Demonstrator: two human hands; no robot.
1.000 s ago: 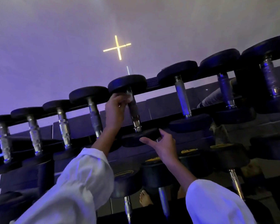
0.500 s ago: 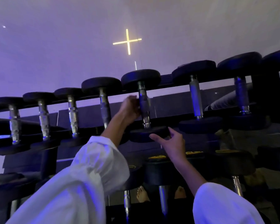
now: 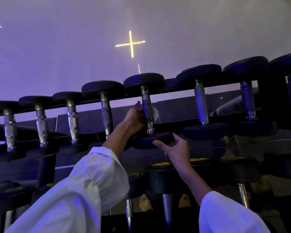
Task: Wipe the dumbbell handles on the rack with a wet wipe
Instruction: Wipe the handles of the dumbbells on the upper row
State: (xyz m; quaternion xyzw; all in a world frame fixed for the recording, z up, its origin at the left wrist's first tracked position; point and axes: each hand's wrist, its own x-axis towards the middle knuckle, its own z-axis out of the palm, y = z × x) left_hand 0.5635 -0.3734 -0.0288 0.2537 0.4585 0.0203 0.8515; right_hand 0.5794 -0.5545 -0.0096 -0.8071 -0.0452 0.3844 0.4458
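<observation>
Two hands: left hand (image 3: 134, 118) and right hand (image 3: 176, 149), both up at the top row of the rack (image 3: 170, 89), each arm in a white sleeve (image 3: 84, 190).
Left hand: curled round the handle (image 3: 147, 109) from its left side and gripping it at mid-length, with one fingertip pointing up beside the steel.
Wipe (image 3: 155, 113): white and bunched, showing just right of the handle at the height of the left hand, pressed to the steel on the far side.
Right hand: below and right of the handle, fingers spread and relaxed, holding nothing; thumb and forefinger reach to either side of the near head (image 3: 148, 140). I cannot tell whether they touch it.
Dumbbell (image 3: 144, 81): the handle's own, with black round heads, one above the handle and one below.
Other dumbbells (image 3: 201, 105): same row, four left of the handle and three right of it, all with steel grips.
Rack: a dark rail crosses behind the handle's upper end.
Lower row (image 3: 238, 167): below the handle, bigger black dumbbells, some with yellow marks on top.
Feet (image 3: 144, 203): bare, far below the handle, between the lower grips.
Cross (image 3: 131, 43): glowing yellow, well above the handle on a purple-lit surface.
</observation>
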